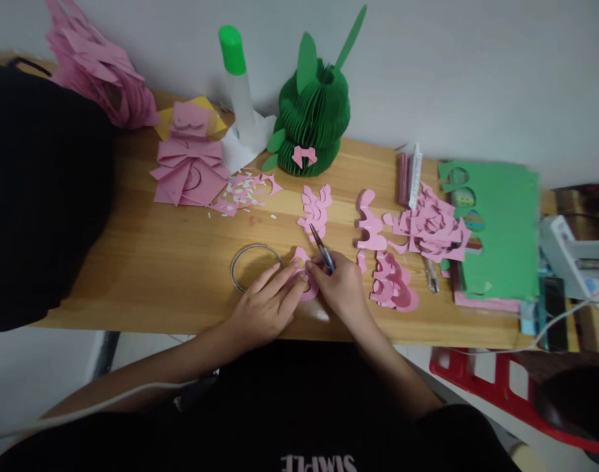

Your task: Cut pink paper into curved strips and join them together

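At the table's front edge, my left hand [269,305] has its fingers on a curved pink paper piece [307,292], holding it; its thumb is hidden. My right hand [343,283] pinches the same piece from the other side. Tucked in that hand is a slim pair of tweezers [324,250], dark points directed up and left, away from the paper. Just beyond the points lies a small stack of pink scalloped cutouts [315,208]. Right of my hand are more pink cutouts [394,283] and a glossy scalloped strip [371,223].
A ring-shaped roll [234,269] lies beside my left hand. Behind stand a green honeycomb paper figure [313,115] and a green-capped bottle [240,85]. Pink scraps [434,223], green sheets [506,229] and a phone [555,308] lie rightward. A black object [38,196] blocks the left.
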`<state>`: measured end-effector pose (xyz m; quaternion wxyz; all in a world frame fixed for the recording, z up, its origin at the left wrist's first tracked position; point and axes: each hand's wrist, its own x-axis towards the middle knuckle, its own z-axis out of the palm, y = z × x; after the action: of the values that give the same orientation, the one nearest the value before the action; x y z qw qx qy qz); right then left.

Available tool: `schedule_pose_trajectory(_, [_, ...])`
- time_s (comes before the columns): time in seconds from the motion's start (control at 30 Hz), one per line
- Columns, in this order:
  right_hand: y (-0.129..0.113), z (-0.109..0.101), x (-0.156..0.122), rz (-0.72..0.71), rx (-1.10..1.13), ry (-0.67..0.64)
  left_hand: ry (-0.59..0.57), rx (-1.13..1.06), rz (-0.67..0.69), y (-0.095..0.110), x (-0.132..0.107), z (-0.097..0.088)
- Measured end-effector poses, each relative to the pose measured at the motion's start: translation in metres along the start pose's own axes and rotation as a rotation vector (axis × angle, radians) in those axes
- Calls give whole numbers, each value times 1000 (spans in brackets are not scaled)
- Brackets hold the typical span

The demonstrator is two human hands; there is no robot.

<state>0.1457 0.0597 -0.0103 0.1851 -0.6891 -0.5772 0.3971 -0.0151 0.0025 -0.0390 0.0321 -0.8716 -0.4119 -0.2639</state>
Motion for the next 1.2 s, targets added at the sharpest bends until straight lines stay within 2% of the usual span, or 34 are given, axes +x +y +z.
schedule_pose_trajectory(0.27, [4, -6, 8, 13, 203, -70, -14, -54, -35, -1, 0, 0])
schedule_pose_trajectory(0.4, [5, -6, 11, 33, 208, -61, -32, -55, -36, -3, 1, -2])
schedule_pose_trajectory(0.6, [12, -11, 8, -36, 268, -29, -45, -50, -29, -3, 3, -4])
schedule_pose_trajectory(0.83, [17, -17, -6, -223, 368, -263, -60, -121, -39, -6, 0, -4])
schedule_pose_trajectory(1.07, [21, -10, -9, -188, 371, -222, -131, -145, -84, -7, 1, -7])
schedule_pose_trajectory(1.2, [20, -15, -11, -197, 348, -225, -124, -122, -54, -6, 3, -8])
